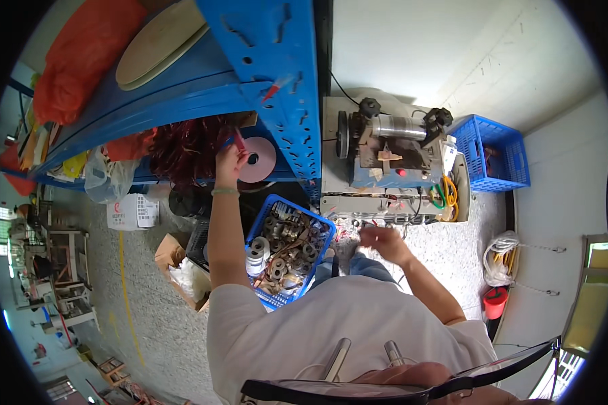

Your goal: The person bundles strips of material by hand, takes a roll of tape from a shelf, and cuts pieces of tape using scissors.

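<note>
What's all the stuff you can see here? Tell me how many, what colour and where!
Shelf: one, blue, upper left
Discs: at least two, pale, on the shelf
Plastic bag: one, red, far upper left
Strands: uncountable, dark red, inside the shelf
Reel-like disc: one, pinkish, beside the left hand
Basket: one, blue, on the floor
Metal parts: many, mostly grey-brown, in the basket
Machine: one, blue and silver, upper right
Crate: one, blue, right of the machine
Bucket: one, red, lower right
Left hand: one, bare, at the strands, holding something red
Right hand: one, bare, below the machine
</note>
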{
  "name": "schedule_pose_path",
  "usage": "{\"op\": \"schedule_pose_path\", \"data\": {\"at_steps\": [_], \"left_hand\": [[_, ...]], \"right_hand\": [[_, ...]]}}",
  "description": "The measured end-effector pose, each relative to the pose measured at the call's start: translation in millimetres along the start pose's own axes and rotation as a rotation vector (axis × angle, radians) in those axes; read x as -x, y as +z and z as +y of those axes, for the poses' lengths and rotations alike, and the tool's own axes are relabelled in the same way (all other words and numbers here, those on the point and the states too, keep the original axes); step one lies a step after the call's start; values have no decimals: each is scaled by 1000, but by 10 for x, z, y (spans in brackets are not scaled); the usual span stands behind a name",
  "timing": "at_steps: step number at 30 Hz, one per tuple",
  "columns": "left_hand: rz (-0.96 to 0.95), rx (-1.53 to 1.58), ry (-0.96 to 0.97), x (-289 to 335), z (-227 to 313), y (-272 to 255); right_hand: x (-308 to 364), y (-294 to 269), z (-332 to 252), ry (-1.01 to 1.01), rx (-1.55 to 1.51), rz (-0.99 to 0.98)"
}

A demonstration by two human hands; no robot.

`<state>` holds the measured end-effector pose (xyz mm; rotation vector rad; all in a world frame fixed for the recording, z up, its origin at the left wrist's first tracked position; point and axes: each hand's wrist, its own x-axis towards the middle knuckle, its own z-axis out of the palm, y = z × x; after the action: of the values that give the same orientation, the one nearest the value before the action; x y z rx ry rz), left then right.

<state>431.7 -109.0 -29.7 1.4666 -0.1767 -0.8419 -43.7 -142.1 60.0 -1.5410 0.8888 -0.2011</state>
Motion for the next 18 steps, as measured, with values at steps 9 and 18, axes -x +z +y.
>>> {"op": "schedule_pose_path", "data": {"at_steps": [9, 18], "left_hand": [[-454, 590, 15, 2113, -77, 585], [-458, 874, -488, 3358, -173, 1323]], "right_hand": [[-715, -968, -879, -807, 690, 610], [-600, -1296, -756, -791, 704, 611]]}}
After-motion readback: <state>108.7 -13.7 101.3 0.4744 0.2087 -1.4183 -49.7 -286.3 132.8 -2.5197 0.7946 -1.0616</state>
